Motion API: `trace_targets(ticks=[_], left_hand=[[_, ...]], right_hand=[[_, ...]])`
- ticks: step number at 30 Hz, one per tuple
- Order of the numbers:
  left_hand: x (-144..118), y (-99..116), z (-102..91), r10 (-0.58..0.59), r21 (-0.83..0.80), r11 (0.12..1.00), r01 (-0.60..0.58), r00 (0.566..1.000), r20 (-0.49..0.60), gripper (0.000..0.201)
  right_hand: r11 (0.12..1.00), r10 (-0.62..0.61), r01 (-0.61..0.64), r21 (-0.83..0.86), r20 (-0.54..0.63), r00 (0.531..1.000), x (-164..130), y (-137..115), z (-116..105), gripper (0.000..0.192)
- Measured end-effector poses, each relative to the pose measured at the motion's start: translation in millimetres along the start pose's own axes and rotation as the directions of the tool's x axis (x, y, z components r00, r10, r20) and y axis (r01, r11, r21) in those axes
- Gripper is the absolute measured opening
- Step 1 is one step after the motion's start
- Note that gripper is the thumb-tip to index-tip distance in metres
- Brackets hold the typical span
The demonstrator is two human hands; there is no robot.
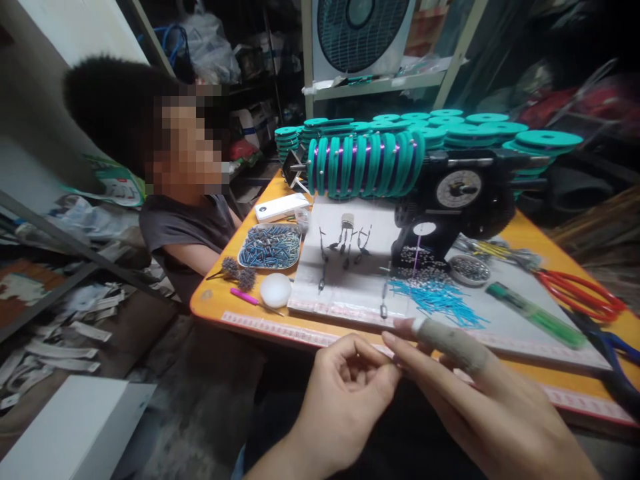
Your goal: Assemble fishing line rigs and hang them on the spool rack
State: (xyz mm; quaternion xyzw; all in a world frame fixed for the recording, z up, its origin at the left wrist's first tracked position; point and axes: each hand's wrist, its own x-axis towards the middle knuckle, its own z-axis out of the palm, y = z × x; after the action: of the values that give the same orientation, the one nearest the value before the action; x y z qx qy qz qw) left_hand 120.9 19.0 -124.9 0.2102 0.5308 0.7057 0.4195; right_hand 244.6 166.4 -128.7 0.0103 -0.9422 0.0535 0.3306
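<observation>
My left hand (347,400) is closed in front of the table edge, its thumb and index finger pinched together. My right hand (487,393) meets it from the right, fingertips pressed close to the left ones. A grey-beige finger sleeve (457,343) covers one right finger. Whatever lies between the fingertips is too small to make out. Just beyond my hands is a pale board (345,290) with small metal swivel rigs (345,243) hanging or lying on it. A thin purple line (417,257) drops from the black winding machine (453,190) past a heap of blue tubes (437,301).
Teal spools (367,163) sit on the machine, more stacked behind. On the orange table (213,293) are a tray of bluish pieces (270,245), white dome (275,290), pink-handled tool (244,296), bead dish (470,270), green tube (537,317), red-orange cords (580,293). Another person (175,227) sits left.
</observation>
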Motion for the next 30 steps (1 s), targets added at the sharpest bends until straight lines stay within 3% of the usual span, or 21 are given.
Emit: trace_targets(ticks=[3, 6, 10, 13, 16, 18, 21, 23, 27, 29, 30], left_hand=[[0.7, 3.9, -9.2, 0.112, 0.192, 0.976, -0.104, 0.993, -0.030, 0.022], [2.9, 7.1, -19.6, 0.202, 0.348, 0.919, -0.183, 0.979, -0.018, 0.016], [6.6, 17.7, -28.9, 0.266, 0.486, 0.836, -0.255, 0.963, 0.048, 0.014], [9.4, 27.0, -32.9, 0.347, 0.589, 0.727, -0.352, 0.929, 0.127, 0.012], [13.9, 31.3, -37.0, 0.465, 0.702, 0.528, -0.477, 0.855, 0.231, 0.010], [18.2, 30.8, -39.8, 0.555, 0.764, 0.337, -0.550, 0.772, 0.311, 0.011], [23.7, 30.0, -42.4, 0.626, 0.823, 0.025, -0.567, 0.651, 0.429, 0.013], [25.1, 32.7, -42.9, 0.626, 0.827, -0.137, -0.545, 0.599, 0.499, 0.012], [24.0, 45.2, -43.1, 0.569, 0.762, -0.338, -0.552, 0.525, 0.633, 0.013], [23.6, 49.0, -42.8, 0.482, 0.699, -0.378, -0.607, 0.516, 0.708, 0.017], [23.5, 49.0, -42.2, 0.441, 0.672, -0.353, -0.651, 0.518, 0.733, 0.019]], right_hand=[[0.986, -0.151, 0.151, -0.065, -0.002, 0.989, 6.8, 2.0, -0.2, 0.044], [0.984, -0.157, 0.154, -0.084, -0.036, 0.987, 14.9, 1.8, -2.2, 0.046], [0.983, -0.170, 0.172, 0.061, -0.033, 0.985, 39.2, 3.6, 0.7, 0.037], [0.975, -0.175, 0.172, 0.141, 0.009, 0.985, 58.6, 3.9, 5.1, 0.029], [0.980, -0.121, 0.117, 0.158, 0.016, 0.993, 70.1, 2.4, 7.9, 0.024], [0.989, -0.068, 0.067, 0.132, 0.009, 0.998, 73.7, 1.5, 9.0, 0.020], [0.992, -0.025, 0.023, 0.122, 0.013, 1.000, 76.6, 1.8, 10.2, 0.016], [0.993, -0.005, 0.001, 0.120, 0.036, 0.999, 78.5, 3.1, 11.0, 0.014], [0.992, 0.020, -0.033, 0.121, 0.107, 0.994, 84.5, 7.2, 10.6, 0.015], [0.992, 0.010, -0.027, 0.124, 0.133, 0.991, 87.2, 9.4, 9.0, 0.018], [0.992, 0.006, -0.025, 0.125, 0.146, 0.989, 87.8, 10.3, 8.0, 0.019]])
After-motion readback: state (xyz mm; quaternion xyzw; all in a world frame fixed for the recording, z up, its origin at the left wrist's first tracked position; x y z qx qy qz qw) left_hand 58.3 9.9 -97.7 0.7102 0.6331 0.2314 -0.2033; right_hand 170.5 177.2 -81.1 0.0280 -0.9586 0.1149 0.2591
